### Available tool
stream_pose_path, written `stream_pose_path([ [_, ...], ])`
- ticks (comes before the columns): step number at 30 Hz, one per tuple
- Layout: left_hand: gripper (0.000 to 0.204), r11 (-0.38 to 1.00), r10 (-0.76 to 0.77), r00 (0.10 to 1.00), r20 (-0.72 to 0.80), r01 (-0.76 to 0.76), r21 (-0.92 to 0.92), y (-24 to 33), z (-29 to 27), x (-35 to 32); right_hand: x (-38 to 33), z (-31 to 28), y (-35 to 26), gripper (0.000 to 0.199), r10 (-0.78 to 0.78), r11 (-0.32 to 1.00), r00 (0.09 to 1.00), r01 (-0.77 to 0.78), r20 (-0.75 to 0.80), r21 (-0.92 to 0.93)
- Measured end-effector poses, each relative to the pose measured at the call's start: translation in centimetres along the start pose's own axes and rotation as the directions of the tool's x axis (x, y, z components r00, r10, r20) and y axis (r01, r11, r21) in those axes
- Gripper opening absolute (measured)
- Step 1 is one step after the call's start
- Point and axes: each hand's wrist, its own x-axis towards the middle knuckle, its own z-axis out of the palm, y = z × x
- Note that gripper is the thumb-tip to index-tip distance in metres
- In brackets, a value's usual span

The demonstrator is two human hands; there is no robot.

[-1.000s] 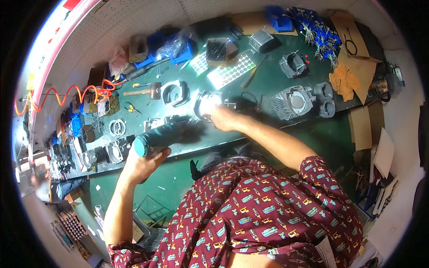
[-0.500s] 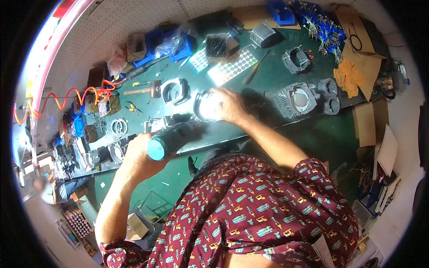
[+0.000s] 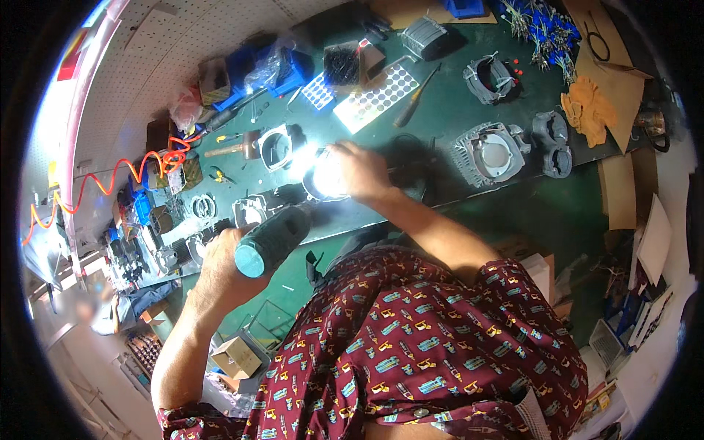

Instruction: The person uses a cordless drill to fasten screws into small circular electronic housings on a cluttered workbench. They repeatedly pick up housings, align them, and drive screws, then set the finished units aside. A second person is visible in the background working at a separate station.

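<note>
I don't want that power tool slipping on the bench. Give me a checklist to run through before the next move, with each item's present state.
1. Left hand wrapped around the teal power tool: ok.
2. Right hand resting on the shiny round metal part: ok.
3. Tool tip seated on the part: cannot tell, glare hides the contact point.
4. Part lying flat on the green bench: cannot tell, washed out by light.
5. Working area free of loose items: not ok; a hammer, a square metal housing and other castings lie close by.
6. Orange coiled hose away from both hands: ok.
</note>
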Motion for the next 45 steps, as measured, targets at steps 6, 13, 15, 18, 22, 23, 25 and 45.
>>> stream_pose_path([
  [6, 0.023, 0.966, -0.044, 0.999, -0.02, 0.037, -0.255, -1.3, 0.7, -1.3, -1.1, 0.7, -2.5, 0.045, 0.032, 0.999, 0.999, -0.032, 0.019, 0.04],
  [13, 0.024, 0.981, -0.01, 0.999, -0.052, 0.0, -0.192, -2.4, 1.4, -1.9, -1.0, 2.2, -2.4, 0.054, 0.021, 1.0, 0.999, -0.021, 0.032, -0.005],
  [15, 0.024, 0.981, -0.015, 0.998, -0.066, 0.002, -0.192, -2.6, 1.5, -1.9, -1.2, 2.6, -2.3, 0.053, 0.01, 1.0, 1.0, -0.01, -0.002, -0.004],
  [18, 0.028, 0.966, -0.038, 0.998, -0.051, 0.024, -0.256, -3.4, 2.0, -2.2, -1.0, 2.3, -2.8, 0.053, 0.013, 1.0, 0.998, -0.015, 0.064, 0.025],
  [22, 0.034, 0.931, -0.092, 0.994, -0.056, 0.066, -0.358, -5.5, 2.2, -1.6, -0.3, 2.4, -3.2, 0.054, -0.012, 0.998, 0.987, 0.001, 0.159, 0.068],
  [23, 0.039, 0.896, -0.05, 0.998, -0.027, 0.033, -0.443, -5.0, 1.2, -1.3, 0.2, 2.2, -3.8, 0.053, 0.016, 0.996, 0.972, -0.036, 0.234, 0.079],
  [25, 0.044, 0.899, -0.121, 0.992, 0.032, 0.123, -0.42, -5.6, 0.4, -1.1, 0.7, 2.8, -4.8, 0.049, 0.001, 0.999, 0.971, -0.012, 0.239, 0.044],
  [45, 0.021, 0.788, -0.3, 0.954, 0.004, 0.25, -0.562, -10.1, 0.3, -0.6, 3.4, 4.1, -7.4, 0.047, 0.105, 0.994, 0.928, -0.085, 0.359, -0.071],
])
